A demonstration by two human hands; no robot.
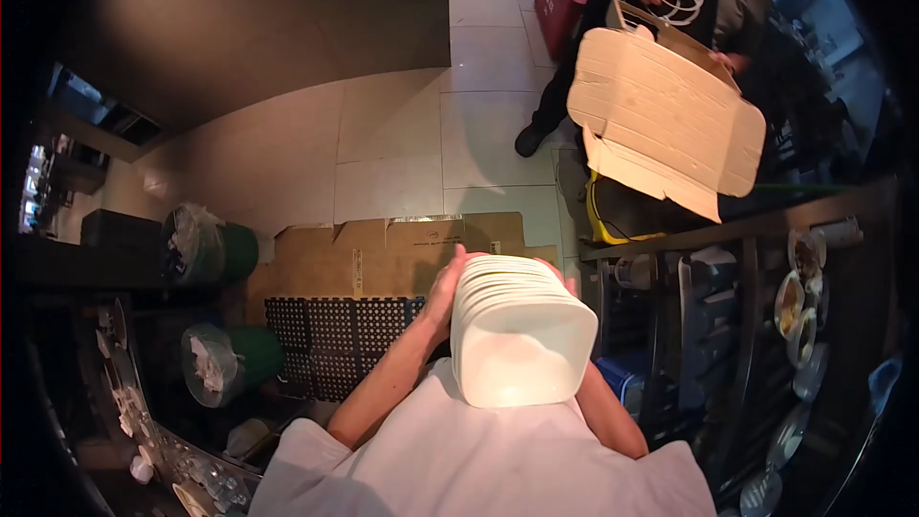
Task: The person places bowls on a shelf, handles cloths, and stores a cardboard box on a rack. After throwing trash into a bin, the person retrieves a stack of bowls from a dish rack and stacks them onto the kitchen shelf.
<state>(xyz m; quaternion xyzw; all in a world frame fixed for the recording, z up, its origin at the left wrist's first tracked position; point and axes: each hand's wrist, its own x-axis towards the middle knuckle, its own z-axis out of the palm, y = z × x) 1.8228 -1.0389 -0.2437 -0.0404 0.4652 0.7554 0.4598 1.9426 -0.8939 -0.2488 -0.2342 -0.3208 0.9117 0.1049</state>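
Note:
A stack of several white, rounded-square dishes (522, 349) is held against the chest of the white shirt, tilted so that the nearest dish faces up. My left hand (445, 289) presses along the left side of the stack, its fingers closed round the edges. On the right side, my right hand (570, 285) is mostly hidden behind the dishes; only a bit of its fingers shows at the far right edge. Both forearms reach in from below, one on each side of the stack.
Flattened cardboard (383, 254) and a black perforated mat (330, 340) lie on the tiled floor. Green bins (254, 354) with plastic liners stand left. A co-worker holds an open cardboard box (670, 105) at upper right, near a red box (560, 5). Shelving (751, 325) runs along the right.

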